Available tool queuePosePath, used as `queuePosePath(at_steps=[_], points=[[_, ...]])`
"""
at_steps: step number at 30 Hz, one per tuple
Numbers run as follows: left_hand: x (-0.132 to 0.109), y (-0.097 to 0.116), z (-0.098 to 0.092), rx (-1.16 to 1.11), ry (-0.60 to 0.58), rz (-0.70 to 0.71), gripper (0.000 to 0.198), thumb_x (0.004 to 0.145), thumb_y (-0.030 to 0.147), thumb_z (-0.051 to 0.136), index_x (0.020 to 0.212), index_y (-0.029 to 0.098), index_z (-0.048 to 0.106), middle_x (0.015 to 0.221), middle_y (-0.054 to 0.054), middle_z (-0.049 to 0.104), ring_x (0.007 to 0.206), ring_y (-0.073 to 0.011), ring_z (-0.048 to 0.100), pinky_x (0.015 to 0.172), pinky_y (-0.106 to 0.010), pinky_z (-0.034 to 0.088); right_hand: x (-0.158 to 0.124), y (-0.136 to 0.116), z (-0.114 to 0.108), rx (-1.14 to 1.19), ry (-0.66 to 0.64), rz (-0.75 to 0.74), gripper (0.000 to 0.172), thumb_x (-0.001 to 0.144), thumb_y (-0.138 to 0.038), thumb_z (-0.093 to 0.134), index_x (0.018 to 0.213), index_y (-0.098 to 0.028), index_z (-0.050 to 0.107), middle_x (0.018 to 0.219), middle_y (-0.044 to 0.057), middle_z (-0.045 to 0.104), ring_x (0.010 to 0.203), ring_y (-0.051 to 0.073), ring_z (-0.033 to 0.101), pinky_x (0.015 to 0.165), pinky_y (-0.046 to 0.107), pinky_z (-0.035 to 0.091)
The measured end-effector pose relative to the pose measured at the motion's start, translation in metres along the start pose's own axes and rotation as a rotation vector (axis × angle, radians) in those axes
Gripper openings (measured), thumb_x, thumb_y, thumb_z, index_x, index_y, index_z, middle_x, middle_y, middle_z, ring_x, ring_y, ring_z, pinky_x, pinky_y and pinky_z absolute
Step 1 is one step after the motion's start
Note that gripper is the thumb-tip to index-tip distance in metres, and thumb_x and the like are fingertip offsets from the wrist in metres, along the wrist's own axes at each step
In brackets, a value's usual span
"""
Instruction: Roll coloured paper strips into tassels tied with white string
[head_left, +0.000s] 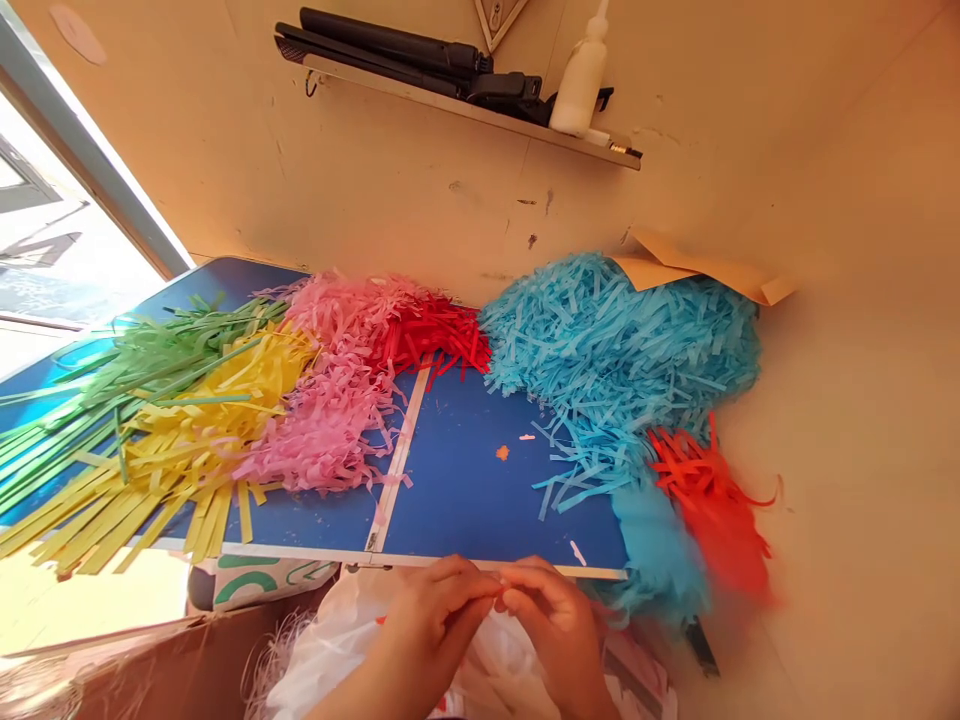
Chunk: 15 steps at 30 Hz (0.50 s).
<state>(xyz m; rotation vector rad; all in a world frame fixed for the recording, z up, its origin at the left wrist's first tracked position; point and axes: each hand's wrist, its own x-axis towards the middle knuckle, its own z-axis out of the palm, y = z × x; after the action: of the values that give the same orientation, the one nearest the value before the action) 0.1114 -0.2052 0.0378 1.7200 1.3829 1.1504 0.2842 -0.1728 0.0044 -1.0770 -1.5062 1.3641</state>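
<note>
My left hand [435, 625] and my right hand [555, 620] meet fingertip to fingertip just in front of the table's near edge. Both are closed in a pinch around a small reddish piece [499, 600], too small and covered to name. Beyond them on the blue table [480, 480] lie heaps of shredded paper strips: pink [322, 430], dark red [431, 335], yellow [217, 410] and green [165, 350] to the left, light blue [622, 350] to the right. A bright red bunch [712, 500] hangs beside the blue one.
A wall shelf [450, 92] holds black tools [390, 45] and a white squeeze bottle [581, 80]. Orange paper [660, 262] sits behind the blue strips. White plastic [337, 650] covers the area below my hands, with a cardboard box [172, 660] at lower left.
</note>
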Motion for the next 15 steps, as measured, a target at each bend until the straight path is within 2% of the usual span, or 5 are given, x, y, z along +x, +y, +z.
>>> queuePosePath(at_steps=[5, 8, 11, 13, 15], points=[[-0.0051, 0.0001, 0.0015, 0.069, 0.040, -0.097, 0.012, 0.081, 0.010, 0.065, 0.083, 0.022, 0.064, 0.073, 0.005, 0.073, 0.065, -0.0110, 0.067, 0.061, -0.018, 0.050, -0.0018, 0.0008, 0.0011, 0.192, -0.035, 0.109, 0.009, 0.079, -0.030, 0.078, 0.082, -0.023, 0.073, 0.078, 0.001, 0.069, 0.070, 0.016, 0.064, 0.068, 0.025, 0.051], [-0.0060, -0.0024, 0.0008, 0.073, -0.006, -0.080, 0.018, 0.081, 0.009, 0.064, 0.093, 0.023, 0.065, 0.075, 0.005, 0.075, 0.067, -0.0116, 0.069, 0.064, -0.018, 0.051, -0.0027, 0.0025, -0.0008, 0.214, -0.077, 0.119, 0.009, 0.077, -0.030, 0.080, 0.080, -0.023, 0.075, 0.079, 0.002, 0.071, 0.073, 0.018, 0.065, 0.070, 0.026, 0.052], [-0.0033, -0.0030, -0.0015, 0.080, -0.087, -0.041, 0.016, 0.083, 0.017, 0.066, 0.097, 0.024, 0.069, 0.082, 0.002, 0.075, 0.071, -0.0135, 0.069, 0.066, -0.020, 0.051, -0.0037, 0.0012, -0.0029, 0.130, -0.036, 0.085, 0.008, 0.078, -0.028, 0.078, 0.074, -0.022, 0.075, 0.075, 0.002, 0.071, 0.072, 0.018, 0.064, 0.069, 0.026, 0.050], [-0.0004, -0.0033, -0.0030, 0.065, -0.123, -0.021, 0.010, 0.085, 0.025, 0.067, 0.093, 0.025, 0.073, 0.085, -0.001, 0.074, 0.073, -0.0142, 0.069, 0.065, -0.020, 0.051, -0.0040, -0.0016, -0.0038, 0.108, 0.007, 0.080, 0.010, 0.076, -0.028, 0.079, 0.070, -0.022, 0.073, 0.070, 0.000, 0.069, 0.067, 0.016, 0.062, 0.064, 0.025, 0.049], [0.0019, -0.0042, -0.0047, 0.025, -0.159, -0.026, 0.009, 0.086, 0.028, 0.066, 0.087, 0.024, 0.074, 0.081, -0.001, 0.073, 0.071, -0.0136, 0.068, 0.063, -0.019, 0.050, -0.0042, -0.0046, -0.0045, 0.118, -0.004, 0.097, 0.013, 0.073, -0.029, 0.081, 0.066, -0.021, 0.072, 0.066, -0.001, 0.068, 0.063, 0.016, 0.060, 0.062, 0.024, 0.048]])
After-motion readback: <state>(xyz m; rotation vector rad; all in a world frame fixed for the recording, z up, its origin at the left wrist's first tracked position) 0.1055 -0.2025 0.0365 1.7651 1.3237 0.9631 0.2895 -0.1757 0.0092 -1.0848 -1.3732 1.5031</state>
